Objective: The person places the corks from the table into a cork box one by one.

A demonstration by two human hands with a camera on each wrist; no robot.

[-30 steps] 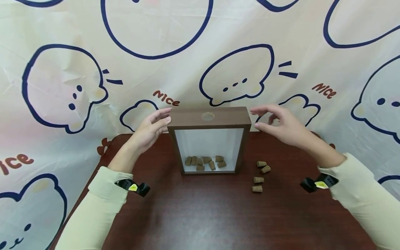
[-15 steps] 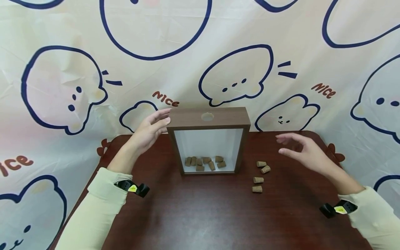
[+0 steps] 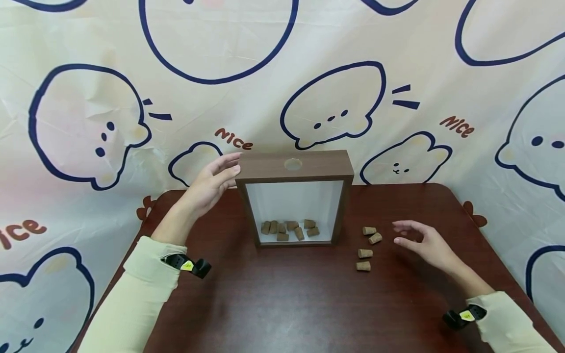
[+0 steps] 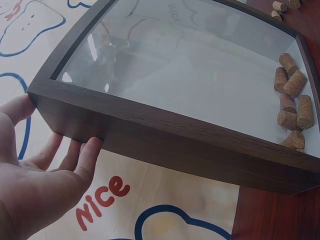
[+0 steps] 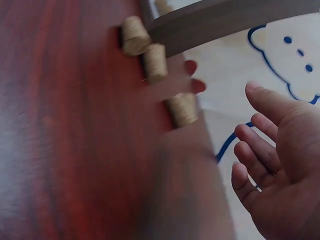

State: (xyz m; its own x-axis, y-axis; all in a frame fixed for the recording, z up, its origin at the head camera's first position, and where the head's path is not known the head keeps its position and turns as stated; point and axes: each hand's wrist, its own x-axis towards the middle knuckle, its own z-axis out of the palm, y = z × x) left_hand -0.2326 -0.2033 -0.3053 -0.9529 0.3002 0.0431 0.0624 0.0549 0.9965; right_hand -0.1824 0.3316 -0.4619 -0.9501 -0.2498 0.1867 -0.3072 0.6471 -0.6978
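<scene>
With extended, unclenched fingers of the left hand (image 3: 208,187), touches the brown box (image 3: 322,167) at its ten-o'clock corner; holds nothing in the loosely bent right hand (image 3: 429,245). Has four loose corks (image 3: 365,254) near, at nine o'clock; sees more corks (image 3: 292,226) inside, at six.

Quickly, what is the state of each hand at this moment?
Left hand: open, touching the brown box.
Right hand: open, holding nothing, near the loose corks.

On the tabletop (image 3: 282,294) stands the box (image 3: 324,166): corks (image 3: 292,226) inside, left hand (image 3: 211,185) touching its left side, loose corks (image 3: 365,253) to its right, right hand (image 3: 427,243) beyond them.
</scene>
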